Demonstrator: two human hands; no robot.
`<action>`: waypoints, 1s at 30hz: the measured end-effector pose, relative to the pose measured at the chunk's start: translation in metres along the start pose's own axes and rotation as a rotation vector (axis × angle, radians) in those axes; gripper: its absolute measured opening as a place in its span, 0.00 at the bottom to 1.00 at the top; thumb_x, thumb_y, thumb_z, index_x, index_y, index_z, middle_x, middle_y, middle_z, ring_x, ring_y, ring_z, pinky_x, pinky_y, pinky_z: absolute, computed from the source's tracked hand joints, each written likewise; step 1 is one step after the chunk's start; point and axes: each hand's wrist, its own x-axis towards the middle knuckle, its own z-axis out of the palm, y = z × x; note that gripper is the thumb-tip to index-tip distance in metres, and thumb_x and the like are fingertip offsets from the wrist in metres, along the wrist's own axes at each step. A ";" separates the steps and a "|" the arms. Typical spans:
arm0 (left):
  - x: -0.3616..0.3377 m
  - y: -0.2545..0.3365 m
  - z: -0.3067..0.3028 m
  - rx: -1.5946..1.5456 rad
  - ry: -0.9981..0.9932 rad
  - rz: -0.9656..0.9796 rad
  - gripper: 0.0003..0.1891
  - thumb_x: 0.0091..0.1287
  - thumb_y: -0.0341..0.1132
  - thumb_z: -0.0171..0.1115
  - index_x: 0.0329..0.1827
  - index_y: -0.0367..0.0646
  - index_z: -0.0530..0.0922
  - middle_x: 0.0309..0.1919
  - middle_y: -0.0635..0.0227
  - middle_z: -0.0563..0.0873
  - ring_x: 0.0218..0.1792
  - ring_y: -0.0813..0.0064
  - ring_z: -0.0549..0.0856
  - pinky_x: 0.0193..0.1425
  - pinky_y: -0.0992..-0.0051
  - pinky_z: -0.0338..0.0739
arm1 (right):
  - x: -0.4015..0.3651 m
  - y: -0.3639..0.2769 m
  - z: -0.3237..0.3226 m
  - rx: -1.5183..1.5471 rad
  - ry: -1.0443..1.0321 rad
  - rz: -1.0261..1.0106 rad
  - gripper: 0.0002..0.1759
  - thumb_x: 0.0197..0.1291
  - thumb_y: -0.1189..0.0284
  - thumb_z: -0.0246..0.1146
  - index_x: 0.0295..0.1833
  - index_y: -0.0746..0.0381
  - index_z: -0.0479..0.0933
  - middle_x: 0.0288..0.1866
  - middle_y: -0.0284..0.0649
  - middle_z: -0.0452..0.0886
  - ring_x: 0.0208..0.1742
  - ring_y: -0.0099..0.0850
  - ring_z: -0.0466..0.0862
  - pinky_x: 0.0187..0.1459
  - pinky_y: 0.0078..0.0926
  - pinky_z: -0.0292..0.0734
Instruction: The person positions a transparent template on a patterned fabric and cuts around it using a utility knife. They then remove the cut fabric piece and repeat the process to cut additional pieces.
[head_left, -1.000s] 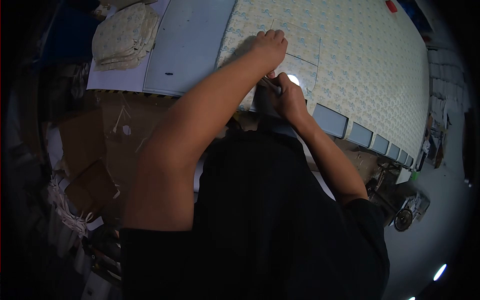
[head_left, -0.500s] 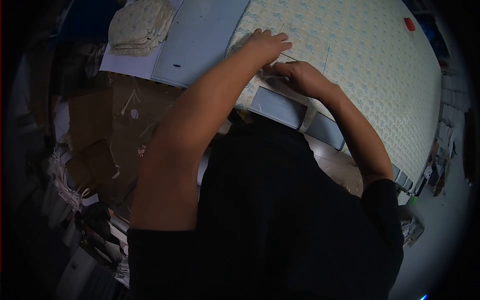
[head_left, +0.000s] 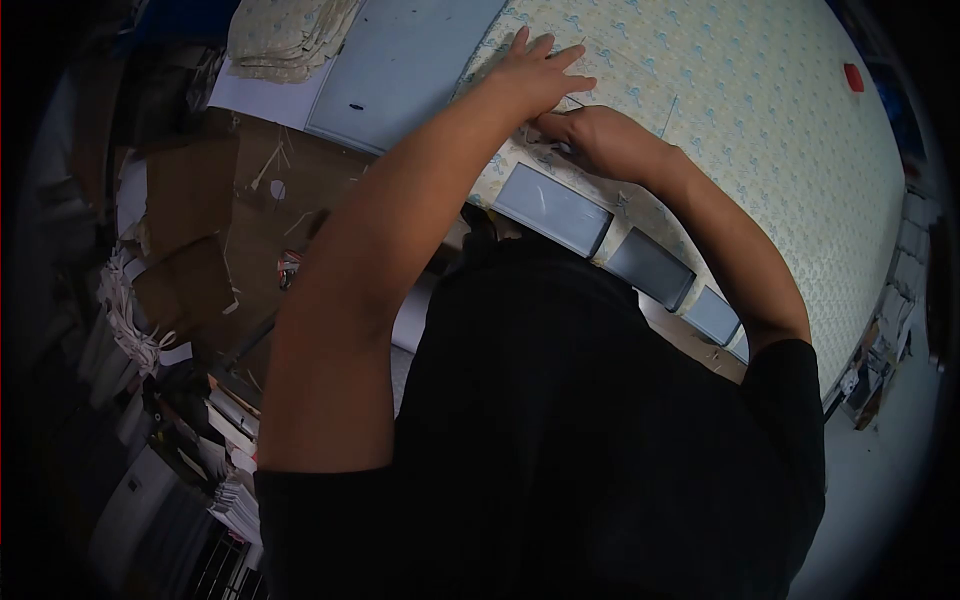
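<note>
Cream fabric (head_left: 770, 190) with a small blue print covers the table. My left hand (head_left: 538, 78) lies flat on it near the fabric's left edge, fingers spread. Just below and to the right, my right hand (head_left: 605, 143) is closed, its fingers curled low against the fabric. Whatever it grips is hidden under the fingers. Thin dark straight lines run across the fabric beyond both hands. Along the near edge, rectangular openings in the fabric bare the grey-blue tabletop (head_left: 553, 208).
A stack of cut fabric pieces (head_left: 285, 45) rests at the upper left, beside a grey-blue board (head_left: 400, 70) with a small dark item. A red object (head_left: 853, 77) sits on the far right of the fabric. Brown cardboard (head_left: 190, 200) and scraps lie below left.
My left hand's fingers have spread wider and lie flatter. My right hand remains closed close below it, slightly shifted. The view has tilted, so more openings show along the near edge.
</note>
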 end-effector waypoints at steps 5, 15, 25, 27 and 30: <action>-0.002 0.003 -0.012 -0.041 -0.082 -0.058 0.42 0.63 0.32 0.69 0.79 0.83 0.69 0.89 0.74 0.52 0.86 0.43 0.51 0.86 0.33 0.42 | 0.001 -0.006 0.000 -0.010 -0.037 0.047 0.25 0.62 0.79 0.64 0.67 0.62 0.76 0.42 0.53 0.88 0.43 0.53 0.88 0.47 0.48 0.83; -0.002 0.001 -0.012 -0.183 -0.123 -0.098 0.45 0.61 0.29 0.73 0.79 0.85 0.69 0.89 0.82 0.50 0.86 0.42 0.49 0.84 0.30 0.49 | 0.000 -0.001 0.023 0.075 0.059 0.044 0.24 0.64 0.81 0.62 0.66 0.67 0.73 0.43 0.56 0.87 0.44 0.55 0.88 0.47 0.48 0.83; -0.006 -0.001 -0.013 -0.286 -0.126 -0.094 0.39 0.66 0.36 0.71 0.78 0.86 0.70 0.87 0.81 0.55 0.87 0.44 0.47 0.85 0.31 0.48 | 0.000 0.026 0.015 0.256 0.078 -0.089 0.14 0.64 0.75 0.69 0.54 0.61 0.78 0.40 0.48 0.87 0.42 0.50 0.88 0.45 0.44 0.83; -0.007 -0.003 -0.018 -0.274 -0.148 -0.090 0.41 0.64 0.37 0.73 0.79 0.86 0.69 0.88 0.77 0.55 0.87 0.44 0.48 0.85 0.32 0.49 | 0.004 0.032 0.001 0.290 0.019 -0.121 0.14 0.64 0.76 0.70 0.55 0.61 0.79 0.45 0.47 0.88 0.47 0.48 0.88 0.49 0.42 0.83; -0.005 -0.003 -0.011 -0.283 -0.158 -0.101 0.43 0.63 0.39 0.75 0.80 0.86 0.67 0.88 0.69 0.54 0.86 0.41 0.49 0.85 0.35 0.50 | 0.015 0.040 -0.013 0.242 -0.067 -0.220 0.13 0.64 0.77 0.71 0.54 0.62 0.82 0.48 0.45 0.88 0.52 0.45 0.88 0.54 0.40 0.83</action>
